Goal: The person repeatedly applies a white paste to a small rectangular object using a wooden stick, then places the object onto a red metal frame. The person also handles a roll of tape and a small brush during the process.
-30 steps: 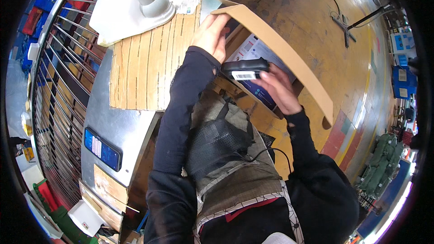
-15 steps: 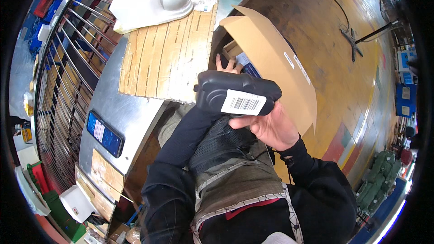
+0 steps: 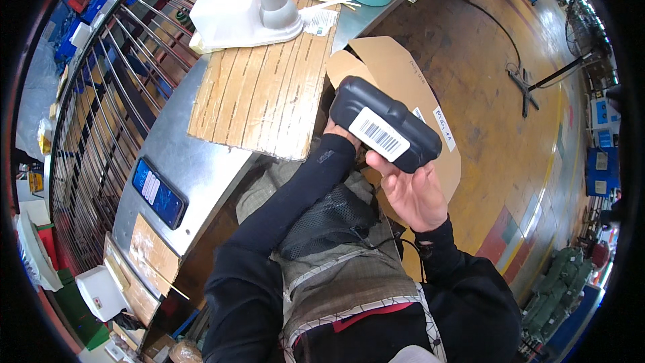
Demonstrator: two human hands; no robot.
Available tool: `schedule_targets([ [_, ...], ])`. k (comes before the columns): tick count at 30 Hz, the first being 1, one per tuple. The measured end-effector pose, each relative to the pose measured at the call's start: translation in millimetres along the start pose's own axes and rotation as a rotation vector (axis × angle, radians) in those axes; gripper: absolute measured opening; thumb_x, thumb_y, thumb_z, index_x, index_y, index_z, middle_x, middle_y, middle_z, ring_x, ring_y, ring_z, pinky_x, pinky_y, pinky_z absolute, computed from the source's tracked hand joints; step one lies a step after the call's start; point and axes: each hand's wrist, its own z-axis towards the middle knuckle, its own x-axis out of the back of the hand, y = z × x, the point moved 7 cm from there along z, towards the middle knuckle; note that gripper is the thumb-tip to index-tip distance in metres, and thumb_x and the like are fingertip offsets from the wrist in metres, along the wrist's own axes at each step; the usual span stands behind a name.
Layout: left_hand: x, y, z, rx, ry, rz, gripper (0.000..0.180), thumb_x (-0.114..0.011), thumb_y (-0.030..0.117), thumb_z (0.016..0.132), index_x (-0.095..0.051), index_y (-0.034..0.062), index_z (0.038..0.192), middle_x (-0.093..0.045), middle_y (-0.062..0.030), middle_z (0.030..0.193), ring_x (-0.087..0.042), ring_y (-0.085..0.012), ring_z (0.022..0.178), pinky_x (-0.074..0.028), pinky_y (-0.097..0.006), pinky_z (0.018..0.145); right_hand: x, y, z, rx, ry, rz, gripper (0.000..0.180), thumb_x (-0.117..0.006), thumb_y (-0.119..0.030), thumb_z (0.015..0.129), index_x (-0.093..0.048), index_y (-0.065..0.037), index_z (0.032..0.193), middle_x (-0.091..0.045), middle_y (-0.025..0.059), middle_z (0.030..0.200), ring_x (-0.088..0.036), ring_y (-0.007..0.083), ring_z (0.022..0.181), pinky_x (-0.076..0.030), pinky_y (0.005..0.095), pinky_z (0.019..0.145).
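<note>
Where both hands meet, black case with white barcode label.

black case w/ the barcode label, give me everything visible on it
The black case is an oblong, rounded-corner shell with a matte, slightly textured look, plastic or moulded fabric by appearance. A white rectangular barcode label sits on its upper face. It looks shut and lies tilted, one end up-left, the other down-right. It is held in the air above an open cardboard box. The right hand supports it from below; the left hand is mostly hidden behind its left end, apparently touching it.
</note>
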Motion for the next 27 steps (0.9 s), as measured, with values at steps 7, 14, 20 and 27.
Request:
schedule_targets([
  [7,-21.0,-17.7,-14.2,0.166,-0.250,0.103,0.053,-0.053,0.037,0.096,-0.053,0.0217,0.147,-0.035,-0.0069,0.161,-0.013,-0.0383,0.153,-0.019,-0.072,0.116,78.2,-46.5,11.9,0.452,0.584,-0.692,0.029,-0.056,-0.018,0.105,-0.060,0.000,0.129,-0.067,0.0151,0.126,-0.068,0.0258,0.108,-0.052,0.0363,0.094],
  [14,-31.5,-11.1,-7.8,0.180,-0.217,0.179,0.057,-0.052,0.036,0.097,-0.045,0.0270,0.153,-0.028,-0.0062,0.165,-0.009,-0.0418,0.154,-0.017,-0.078,0.113,168.6,-94.4,-22.1,0.547,1.067,-1.738,0.028,-0.055,-0.014,0.103,-0.059,0.004,0.123,-0.058,0.0207,0.137,-0.055,0.0353,0.127,-0.043,0.0418,0.107],
  [20,-8.8,37.5,-23.7,0.051,-0.249,-0.009,0.058,-0.049,0.036,0.098,-0.043,0.0191,0.154,-0.031,-0.0143,0.163,-0.023,-0.0411,0.150,-0.022,-0.065,0.118,191.0,-65.0,-4.9,0.352,0.644,-1.875,0.021,-0.053,-0.014,0.103,-0.061,-0.001,0.117,-0.052,0.0186,0.143,-0.054,0.0388,0.127,-0.044,0.0435,0.106],
  [27,-16.6,75.1,-29.8,-0.150,-0.304,-0.165,0.058,-0.049,0.037,0.099,-0.043,0.0175,0.153,-0.032,-0.0161,0.162,-0.025,-0.0420,0.149,-0.025,-0.062,0.118,209.4,-81.3,27.8,0.373,0.535,-2.168,0.018,-0.057,-0.012,0.100,-0.064,-0.005,0.115,-0.053,0.0154,0.142,-0.061,0.0395,0.115,-0.049,0.0467,0.096],
])
